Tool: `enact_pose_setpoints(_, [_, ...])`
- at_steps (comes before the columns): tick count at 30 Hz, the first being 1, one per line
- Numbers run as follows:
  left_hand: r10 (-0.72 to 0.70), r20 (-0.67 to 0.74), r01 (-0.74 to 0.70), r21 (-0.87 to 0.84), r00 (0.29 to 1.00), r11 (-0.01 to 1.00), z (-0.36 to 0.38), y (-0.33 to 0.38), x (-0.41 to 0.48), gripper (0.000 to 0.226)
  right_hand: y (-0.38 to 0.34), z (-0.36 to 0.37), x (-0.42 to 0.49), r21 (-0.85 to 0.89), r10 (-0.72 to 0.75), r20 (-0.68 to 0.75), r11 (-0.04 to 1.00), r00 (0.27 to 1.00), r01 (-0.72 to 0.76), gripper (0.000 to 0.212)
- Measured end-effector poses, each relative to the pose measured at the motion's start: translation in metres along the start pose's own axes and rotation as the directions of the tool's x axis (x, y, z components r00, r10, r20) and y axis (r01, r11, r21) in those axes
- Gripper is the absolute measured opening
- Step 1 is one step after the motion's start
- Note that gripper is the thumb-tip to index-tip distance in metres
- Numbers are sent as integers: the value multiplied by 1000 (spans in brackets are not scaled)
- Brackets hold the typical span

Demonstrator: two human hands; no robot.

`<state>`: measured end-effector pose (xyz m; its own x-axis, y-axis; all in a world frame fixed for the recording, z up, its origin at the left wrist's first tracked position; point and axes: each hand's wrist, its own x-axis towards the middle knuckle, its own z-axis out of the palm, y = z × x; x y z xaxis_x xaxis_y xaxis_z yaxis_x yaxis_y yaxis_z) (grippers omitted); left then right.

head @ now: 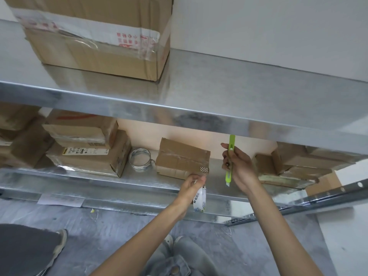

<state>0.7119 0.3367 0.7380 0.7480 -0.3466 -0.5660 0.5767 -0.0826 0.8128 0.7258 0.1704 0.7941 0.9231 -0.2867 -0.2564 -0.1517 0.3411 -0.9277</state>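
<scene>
Tape roll [200, 200] and green cutter [231, 156] beside small cardboard box [182, 158] on lower shelf [95, 177].
Left hand [192, 184] pinches roll just below box's front corner; right hand [241, 168] curls round cutter, held upright just right of box.

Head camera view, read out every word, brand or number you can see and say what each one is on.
"M&G": on the tape roll that the left hand holds; the characters after it are blurred.
"50": on the white label of a lower-shelf box; the rest is too small.
Red characters on the tape of the top box: upside down, unreadable.
The green knife in the right hand: no text shows.
</scene>
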Motion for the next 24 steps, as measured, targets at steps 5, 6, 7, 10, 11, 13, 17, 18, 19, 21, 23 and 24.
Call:
enact_pose_setpoints(5, [9,-18,-10,-24,1000,1000,0,-1,1,18,-3,10,-7,-129,-120,-10,985,993,117,27])
enact_pose_setpoints(6, [-3,-21,3,-27,1000,1000,-1,0,2,20,-4,12,-9,-183,-152,-56,973,987,140,25])
enact_pose_setpoints(7, [-21,-23,20,-30,1000,999,-1,0,2,24,-5,15,-11,-220,-188,-108,962,976,161,22])
enact_pose_setpoints(10, [-79,-18,77,-65,997,995,0,-1,2,33,-5,25,-17,-213,-225,-211,960,951,180,18])
enact_pose_setpoints(11, [-87,-18,85,-74,996,994,1,-2,2,34,-4,28,-19,-231,-231,-227,957,946,178,20])
enact_pose_setpoints(13, [-92,-23,89,-84,996,992,2,-4,1,34,3,31,-23,-465,-334,-248,865,909,191,30])
enact_pose_setpoints(17, [-83,-46,80,-70,996,994,6,-9,-2,31,12,28,-33,-957,-615,-95,272,783,97,56])
enact_pose_setpoints(18, [-76,-49,73,-65,996,995,6,-10,-3,30,15,26,-36,-958,-625,-50,250,779,139,53])
enact_pose_setpoints(19, [-73,-54,69,-66,996,995,7,-10,-4,28,17,25,-38,-939,-627,-17,278,779,203,47])
enact_pose_setpoints(21, [-70,-62,66,-73,996,995,8,-11,-4,25,23,24,-44,-884,-634,1,361,774,296,31])
enact_pose_setpoints(23, [-63,-63,58,-77,996,995,9,-11,-5,24,28,25,-51,-855,-619,2,407,785,322,20])
enact_pose_setpoints(24, [-57,-63,52,-82,996,995,9,-11,-6,23,30,26,-53,-845,-607,6,422,795,328,18])
